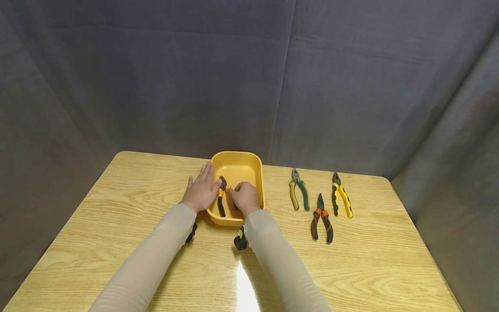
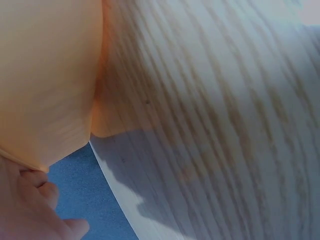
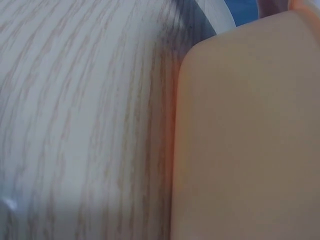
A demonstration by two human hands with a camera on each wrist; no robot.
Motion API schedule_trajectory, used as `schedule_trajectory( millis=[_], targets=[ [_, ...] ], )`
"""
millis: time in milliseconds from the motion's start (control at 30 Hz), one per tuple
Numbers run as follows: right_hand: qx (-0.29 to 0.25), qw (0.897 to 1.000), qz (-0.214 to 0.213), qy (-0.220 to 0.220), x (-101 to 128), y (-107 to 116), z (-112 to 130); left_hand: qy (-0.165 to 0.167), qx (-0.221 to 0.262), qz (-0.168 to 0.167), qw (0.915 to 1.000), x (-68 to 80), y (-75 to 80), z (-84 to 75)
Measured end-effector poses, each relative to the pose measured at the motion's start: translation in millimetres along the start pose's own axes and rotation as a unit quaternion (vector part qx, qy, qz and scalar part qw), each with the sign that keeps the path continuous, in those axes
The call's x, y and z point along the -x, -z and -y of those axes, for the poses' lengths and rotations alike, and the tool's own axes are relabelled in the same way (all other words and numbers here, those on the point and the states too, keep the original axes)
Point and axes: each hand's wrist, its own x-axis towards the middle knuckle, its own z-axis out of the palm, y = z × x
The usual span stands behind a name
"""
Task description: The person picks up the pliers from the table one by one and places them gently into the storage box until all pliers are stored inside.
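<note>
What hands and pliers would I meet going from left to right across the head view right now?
Left hand, orange-and-black pliers between the hands, right hand, green-and-yellow pliers, black pliers with red-orange accents, yellow-and-black pliers.

The yellow tray (image 1: 240,170), rectangular with rounded corners, stands upright on the table (image 1: 136,203). Inside, toward the left wall, lie pliers (image 1: 221,199) with dark head and orange-and-black handles, head pointing to the far end; the right hand (image 1: 246,198) partly hides one handle.
</note>
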Motion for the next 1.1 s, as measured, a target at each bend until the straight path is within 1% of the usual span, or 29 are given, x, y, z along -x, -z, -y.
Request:
schedule_trajectory(
  millis=[467, 900, 1100],
  targets=[
    [0.017, 1.0, 0.0, 0.005, 0.8, -2.3, 0.3, 0.003, 0.002, 0.001, 1.0, 0.9, -0.8, 0.7],
    [0.021, 1.0, 0.016, -0.008, -1.1, -2.1, 0.2, 0.003, 0.009, -0.003, 0.9999, -1.9, -1.9, 2.2],
    [0.02, 1.0, 0.015, -0.008, -0.5, -2.0, 0.1, 0.006, 0.002, -0.003, 1.0, -1.9, -1.7, 1.5]
  ],
)
